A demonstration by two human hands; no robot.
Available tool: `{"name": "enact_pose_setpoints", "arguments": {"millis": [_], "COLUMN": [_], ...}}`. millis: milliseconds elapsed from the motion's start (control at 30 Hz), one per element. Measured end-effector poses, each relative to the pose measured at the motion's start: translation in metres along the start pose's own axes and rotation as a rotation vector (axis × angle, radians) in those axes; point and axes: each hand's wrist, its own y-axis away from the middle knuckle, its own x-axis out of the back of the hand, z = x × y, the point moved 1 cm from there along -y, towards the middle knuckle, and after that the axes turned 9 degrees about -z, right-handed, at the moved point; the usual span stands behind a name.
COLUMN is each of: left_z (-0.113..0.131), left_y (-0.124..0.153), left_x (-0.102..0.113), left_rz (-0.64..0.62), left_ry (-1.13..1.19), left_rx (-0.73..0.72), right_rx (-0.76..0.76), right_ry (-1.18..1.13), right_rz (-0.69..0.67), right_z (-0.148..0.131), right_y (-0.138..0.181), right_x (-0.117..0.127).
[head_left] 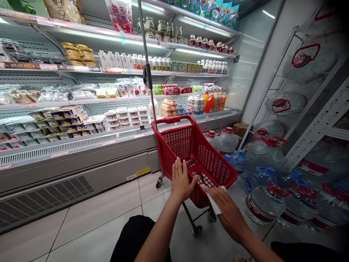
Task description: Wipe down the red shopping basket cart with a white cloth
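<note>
While the person is crouching on the tiled floor (pixel 89 214), the right hand (pixel 230 211) is lying palm down over a white cloth (pixel 214 203), its fingers (pixel 215 191) spread flat and pressing the cloth against the near rim of a red shopping basket (pixel 195 153). The left hand (pixel 182 180) is resting on the same rim just beside it, fingers held together and extended, gripping nothing, with the fingertips reaching over into the basket. The basket is sitting on a wheeled frame (pixel 196 218) in the aisle, between a chiller cabinet on the left and stacked water jugs (pixel 265 202) on the right; a metal pole (pixel 147 65) is rising from its far side. The jugs are wearing red handles and labels too blurred to read. Further back, the chiller shelves (pixel 114 98) are carrying boxed dairy packs (pixel 69 118), tubs of yoghurt (pixel 127 116), white bottles (pixel 133 62) and an orange juice bottle (pixel 209 103). At the top, a hanging red and white bag (pixel 120 14) is showing large Chinese characters, seemingly 益多; the price strips and other labels cannot be read.
</note>
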Motion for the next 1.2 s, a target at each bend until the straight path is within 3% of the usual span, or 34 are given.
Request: {"name": "enact_pose_setpoints", "arguments": {"millis": [133, 267, 367, 533, 633, 867, 1000, 1200], "left_z": [-0.002, 0.005, 0.004, -0.012, -0.013, 0.008, -0.009, -0.051], "left_y": [-0.001, 0.015, 0.025, 0.02, 0.017, 0.032, 0.034, 0.031], "left_x": [0.003, 0.005, 0.01, 0.028, 0.036, 0.013, 0.011, 0.029], "left_rz": [0.065, 0.109, 0.093, 0.082, 0.119, 0.092, 0.068, 0.052], "left_ry": [-0.036, -0.138, -0.167, -0.179, -0.207, -0.202, -0.201, -0.232], "left_rx": [0.089, 0.033, -0.043, -0.056, -0.03, -0.149, -0.123, -0.033], "right_rx": [0.099, 0.184, 0.195, 0.102, 0.05, 0.067, 0.195, 0.266], "right_ry": [0.075, 0.149, 0.162, 0.158, 0.151, 0.057, 0.025, 0.045], "right_rz": [-0.021, -0.064, -0.085, -0.035, -0.007, -0.043, -0.11, -0.118], "right_z": [-0.038, -0.043, -0.022, 0.041, 0.052, -0.019, -0.026, 0.013], "right_y": [-0.012, -0.015, -0.007, 0.018, 0.022, -0.01, -0.024, -0.036], "right_x": [0.0, -0.001, 0.0, 0.01, 0.011, 0.002, 0.014, 0.026]}}
